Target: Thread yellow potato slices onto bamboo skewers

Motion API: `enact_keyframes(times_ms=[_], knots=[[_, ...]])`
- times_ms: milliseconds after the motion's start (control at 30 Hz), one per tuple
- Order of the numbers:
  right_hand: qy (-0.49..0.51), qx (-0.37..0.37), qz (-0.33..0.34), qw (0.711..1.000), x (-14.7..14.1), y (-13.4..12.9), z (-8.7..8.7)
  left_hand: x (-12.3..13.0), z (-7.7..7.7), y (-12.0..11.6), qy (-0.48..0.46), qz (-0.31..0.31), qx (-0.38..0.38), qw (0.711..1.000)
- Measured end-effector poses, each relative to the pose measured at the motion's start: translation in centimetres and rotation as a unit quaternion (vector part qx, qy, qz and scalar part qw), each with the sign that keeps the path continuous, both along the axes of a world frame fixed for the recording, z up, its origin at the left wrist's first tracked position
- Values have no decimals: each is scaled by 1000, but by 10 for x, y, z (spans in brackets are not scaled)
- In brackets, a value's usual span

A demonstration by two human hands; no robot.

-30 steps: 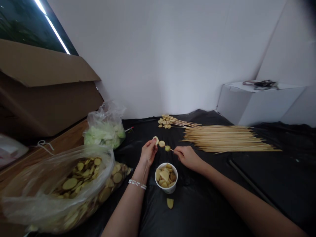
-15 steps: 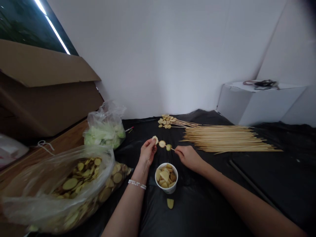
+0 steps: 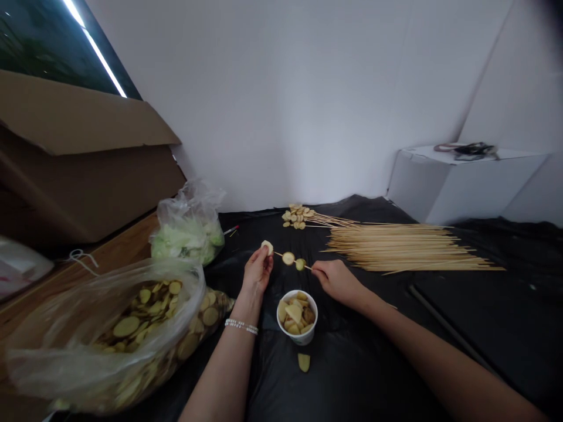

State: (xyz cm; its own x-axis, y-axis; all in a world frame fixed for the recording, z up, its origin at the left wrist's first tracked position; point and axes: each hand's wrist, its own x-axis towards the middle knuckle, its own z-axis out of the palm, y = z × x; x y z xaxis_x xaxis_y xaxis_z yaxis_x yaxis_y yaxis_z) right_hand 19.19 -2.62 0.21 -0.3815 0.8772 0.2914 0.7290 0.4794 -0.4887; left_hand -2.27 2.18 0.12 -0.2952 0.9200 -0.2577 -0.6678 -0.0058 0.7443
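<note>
My right hand (image 3: 336, 280) is closed on a thin wooden skewer (image 3: 308, 267) that points left. Two round slices, which look like potato, are threaded on it: a pale slice (image 3: 288, 258) and a greener slice (image 3: 300, 264). Between the fingertips of my left hand (image 3: 258, 269) is another pale potato slice (image 3: 267, 248), at the skewer's left tip; whether the tip touches it I cannot tell. Below the hands stands a white paper cup (image 3: 313, 334) filled with cut potato pieces (image 3: 294, 312). One loose potato piece (image 3: 303, 362) lies in front of the cup.
Bare skewers (image 3: 404, 247) lie in a wide row at the right, beside a bundle of loaded skewers (image 3: 298, 217). At left are an open plastic bag of slices (image 3: 145, 316), a bag of pale green vegetable (image 3: 189, 234) and a cardboard box (image 3: 79, 176). A white box (image 3: 461, 181) stands back right.
My left hand has shifted slightly left with its slice, away from the two threaded slices, and more bare skewer shows between. My right hand has barely moved.
</note>
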Motion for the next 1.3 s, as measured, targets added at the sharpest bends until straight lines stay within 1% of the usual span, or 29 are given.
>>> enact_keyframes(times_ms=[700, 933, 1067, 1167, 1233, 1300], knots=[[1, 6, 1, 1000, 0, 0, -3, 5, -2, -2, 18, -2, 13, 1000], [1, -9, 5, 1000, -2, -1, -5, 6, -3, -1, 21, -11, 4, 1000], [-29, 9, -13, 999, -3, -3, -3, 6, -5, -1, 23, -8, 0, 1000], [-28, 20, -18, 999, -4, -4, -2, 6, -5, -1, 22, -13, 1, 1000], [-7, 5, -5, 1000, -4, -4, 0, 6, -5, -1, 19, -18, 0, 1000], [27, -25, 17, 999, -5, -4, 1, 6, -5, -1, 16, -23, -1, 1000]])
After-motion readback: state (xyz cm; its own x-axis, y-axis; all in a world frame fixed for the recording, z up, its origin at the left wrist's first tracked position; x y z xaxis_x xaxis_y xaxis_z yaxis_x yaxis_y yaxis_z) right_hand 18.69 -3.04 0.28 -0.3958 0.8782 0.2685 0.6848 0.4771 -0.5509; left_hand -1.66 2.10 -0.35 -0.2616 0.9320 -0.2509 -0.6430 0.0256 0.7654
